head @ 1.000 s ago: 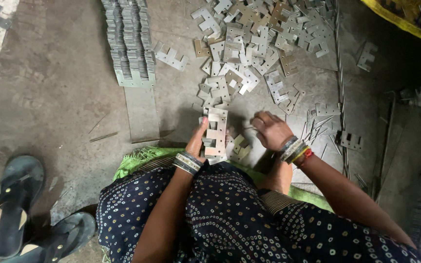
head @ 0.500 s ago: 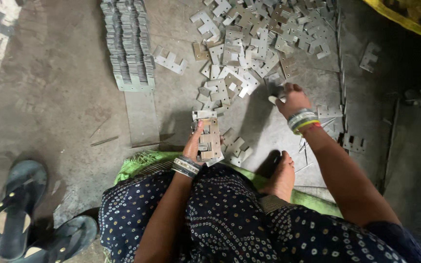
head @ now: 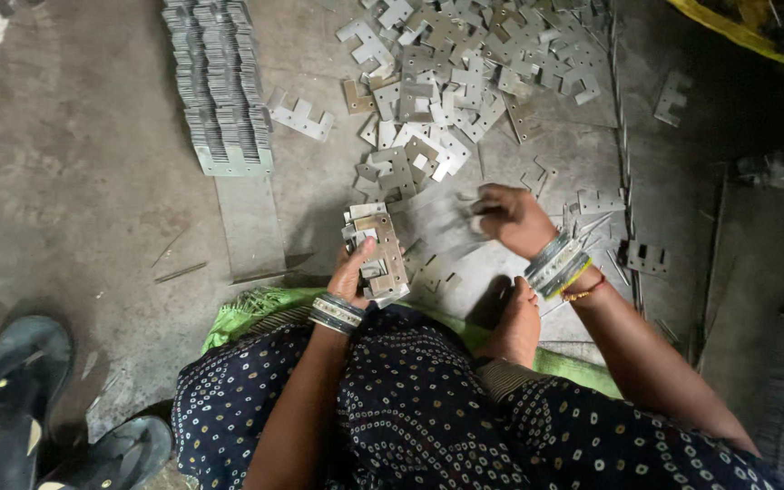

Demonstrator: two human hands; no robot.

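Note:
My left hand (head: 354, 272) grips a stack of flat E-shaped metal plates (head: 376, 252), held upright just above my knee. My right hand (head: 508, 216) is out over the floor to the right of that stack, fingers closed around a blurred metal plate (head: 461, 216) at the near edge of the loose pile of plates (head: 451, 82). Both wrists carry bangles. I sit on the floor in a dark dotted garment (head: 428, 408), with my bare foot (head: 514, 327) below the right wrist.
A long neat row of stacked plates (head: 220, 86) lies at the upper left, with one loose plate (head: 301, 116) beside it. Dark sandals (head: 20, 399) sit at the lower left. Thin metal strips (head: 623, 136) and scraps lie to the right. A green cloth (head: 256, 308) is under me.
My right hand reached up into the loose pile, then came back down toward the stack with a plate. The left hand kept holding the stack almost still.

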